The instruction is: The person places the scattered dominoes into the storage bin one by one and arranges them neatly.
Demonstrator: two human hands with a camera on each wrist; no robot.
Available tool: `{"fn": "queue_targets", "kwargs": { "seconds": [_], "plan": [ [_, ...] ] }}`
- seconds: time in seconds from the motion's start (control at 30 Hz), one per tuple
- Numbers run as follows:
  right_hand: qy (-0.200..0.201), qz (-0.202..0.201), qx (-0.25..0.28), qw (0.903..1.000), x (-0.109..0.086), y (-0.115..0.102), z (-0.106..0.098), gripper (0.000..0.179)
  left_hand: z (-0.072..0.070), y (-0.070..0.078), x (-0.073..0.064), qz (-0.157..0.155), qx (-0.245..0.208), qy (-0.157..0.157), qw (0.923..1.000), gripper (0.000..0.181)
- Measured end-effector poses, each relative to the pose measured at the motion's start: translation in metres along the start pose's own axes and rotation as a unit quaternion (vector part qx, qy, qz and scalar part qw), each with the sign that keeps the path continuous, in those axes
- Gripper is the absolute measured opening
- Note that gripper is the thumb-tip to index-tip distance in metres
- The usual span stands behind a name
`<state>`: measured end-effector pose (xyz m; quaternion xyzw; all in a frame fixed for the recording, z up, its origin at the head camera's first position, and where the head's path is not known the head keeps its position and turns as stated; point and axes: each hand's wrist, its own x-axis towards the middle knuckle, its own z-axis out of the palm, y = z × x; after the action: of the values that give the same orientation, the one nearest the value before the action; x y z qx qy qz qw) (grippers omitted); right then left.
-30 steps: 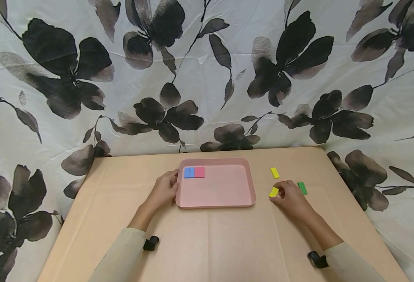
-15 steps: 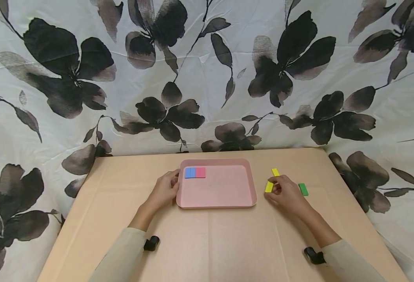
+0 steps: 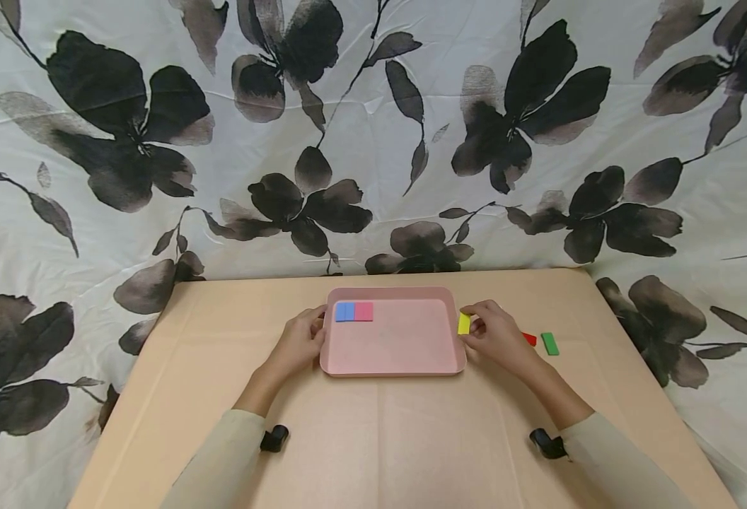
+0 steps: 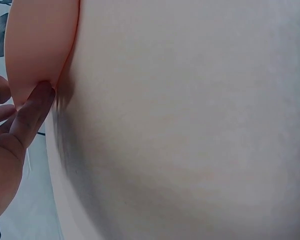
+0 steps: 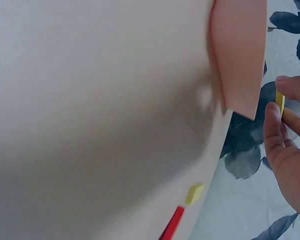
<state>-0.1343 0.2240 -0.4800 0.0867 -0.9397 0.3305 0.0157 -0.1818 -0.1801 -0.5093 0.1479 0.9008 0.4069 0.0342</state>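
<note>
A pink rectangular tray (image 3: 392, 350) lies on the table. My left hand (image 3: 298, 341) grips its left edge; in the left wrist view the thumb (image 4: 37, 110) presses against the tray's side. Two blue tiles (image 3: 344, 312) and a pinkish-red tile (image 3: 363, 312) sit side by side in the tray's upper left corner. At the tray's right rim, my right hand (image 3: 493, 336) pinches a small yellow tile (image 3: 464, 324) between thumb and fingertips. In the right wrist view the held tile appears edge-on, raised above the table.
Right of the tray lie a green tile (image 3: 549, 344) and a red tile (image 3: 530, 339), partly covered by my right hand. Another yellow tile (image 5: 194, 193) shows beside the red one in the right wrist view. A floral cloth (image 3: 412, 141) hangs behind the table.
My right hand has carried the yellow tile leftward from the loose tiles to the tray's right rim. My left hand has stayed at the tray's left edge.
</note>
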Motion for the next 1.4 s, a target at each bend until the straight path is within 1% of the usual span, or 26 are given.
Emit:
{"fn": "queue_targets", "kwargs": {
  "seconds": [0.17, 0.3, 0.47, 0.6, 0.67, 0.77, 0.87, 0.93, 1.0, 1.1, 1.17, 1.4],
  "plan": [
    [-0.01, 0.001, 0.021, 0.9997, 0.017, -0.016, 0.005, 0.048, 0.0, -0.002, 0.0, 0.001, 0.002, 0.002, 1.0, 0.053],
    [-0.02, -0.003, 0.024, 0.9995, 0.035, -0.03, 0.012, 0.048, -0.001, -0.003, 0.0, -0.004, 0.0, 0.002, 1.0, 0.053],
    [-0.038, -0.015, 0.025, 0.9989, 0.055, -0.043, 0.022, 0.05, 0.0, -0.003, 0.001, 0.002, -0.002, 0.002, 1.0, 0.053],
    [-0.048, -0.034, 0.014, 0.9982, 0.069, -0.05, 0.031, 0.05, -0.001, -0.001, 0.002, 0.001, -0.002, 0.002, 1.0, 0.053],
    [-0.058, -0.037, 0.01, 0.9976, 0.075, -0.053, 0.035, 0.049, -0.001, 0.0, 0.002, 0.0, -0.002, 0.003, 1.0, 0.053],
    [-0.076, -0.046, -0.012, 0.9959, 0.085, -0.057, 0.043, 0.049, -0.001, 0.001, 0.001, -0.003, -0.007, 0.002, 1.0, 0.053],
    [-0.086, -0.059, -0.053, 0.9931, 0.092, -0.06, 0.049, 0.048, 0.0, 0.001, 0.002, -0.004, -0.01, 0.001, 0.9999, 0.052],
    [-0.092, -0.06, -0.058, 0.9922, 0.096, -0.063, 0.054, 0.048, 0.0, 0.002, 0.003, -0.004, -0.012, 0.001, 0.9999, 0.052],
    [-0.106, -0.048, -0.041, 0.9924, 0.099, -0.067, 0.059, 0.049, 0.0, 0.002, 0.003, -0.004, -0.012, 0.001, 0.9999, 0.052],
    [-0.135, -0.027, -0.001, 0.9905, 0.105, -0.071, 0.069, 0.049, 0.0, 0.003, 0.003, -0.005, -0.011, 0.004, 0.9999, 0.053],
    [-0.146, -0.02, 0.007, 0.9891, 0.108, -0.073, 0.075, 0.047, 0.0, 0.002, 0.003, -0.005, -0.011, 0.005, 0.9999, 0.053],
    [-0.143, -0.028, -0.01, 0.9893, 0.111, -0.07, 0.09, 0.035, 0.0, 0.001, 0.005, -0.001, -0.007, 0.006, 1.0, 0.052]
  ]
}}
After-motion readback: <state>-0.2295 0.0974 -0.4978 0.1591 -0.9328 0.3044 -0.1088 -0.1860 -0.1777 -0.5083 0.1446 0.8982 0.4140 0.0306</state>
